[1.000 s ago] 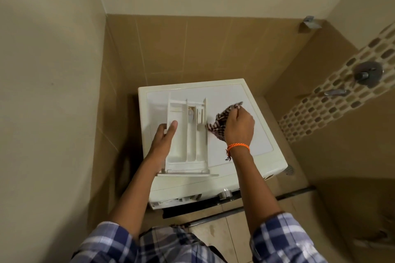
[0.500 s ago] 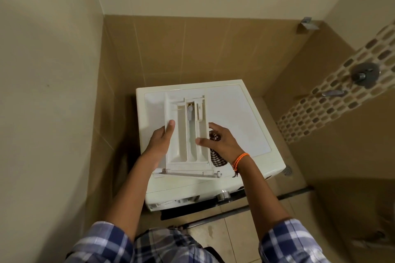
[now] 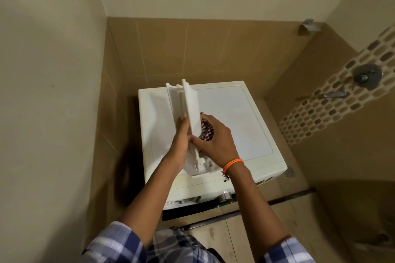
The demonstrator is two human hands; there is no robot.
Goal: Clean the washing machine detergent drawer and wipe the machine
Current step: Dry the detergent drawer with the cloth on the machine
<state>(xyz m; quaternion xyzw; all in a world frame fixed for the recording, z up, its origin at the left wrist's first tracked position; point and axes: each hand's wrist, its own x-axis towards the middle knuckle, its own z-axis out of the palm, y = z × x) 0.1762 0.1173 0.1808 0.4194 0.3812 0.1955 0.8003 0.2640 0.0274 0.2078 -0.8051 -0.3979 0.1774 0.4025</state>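
Note:
The white detergent drawer (image 3: pixel 190 104) is tipped up on its edge above the top of the white washing machine (image 3: pixel 235 117). My left hand (image 3: pixel 181 134) holds the drawer's left side, fingers lying along it. My right hand (image 3: pixel 215 139) grips the drawer's right side, with the dark checked cloth (image 3: pixel 206 131) bunched under its fingers against the drawer wall. An orange band circles my right wrist. The drawer's front panel points toward me, low down near my wrists.
The machine stands in a tiled corner, with walls close on the left and behind. A shower valve (image 3: pixel 366 74) and tap lever (image 3: pixel 334 94) are on the right wall. A floor drain (image 3: pixel 289 172) sits right of the machine. The control knob (image 3: pixel 224 195) is on the front.
The drawer lay flat on the machine top; both hands have lifted and turned it onto its side. My right hand came from the cloth on the lid to the drawer, bringing the cloth along.

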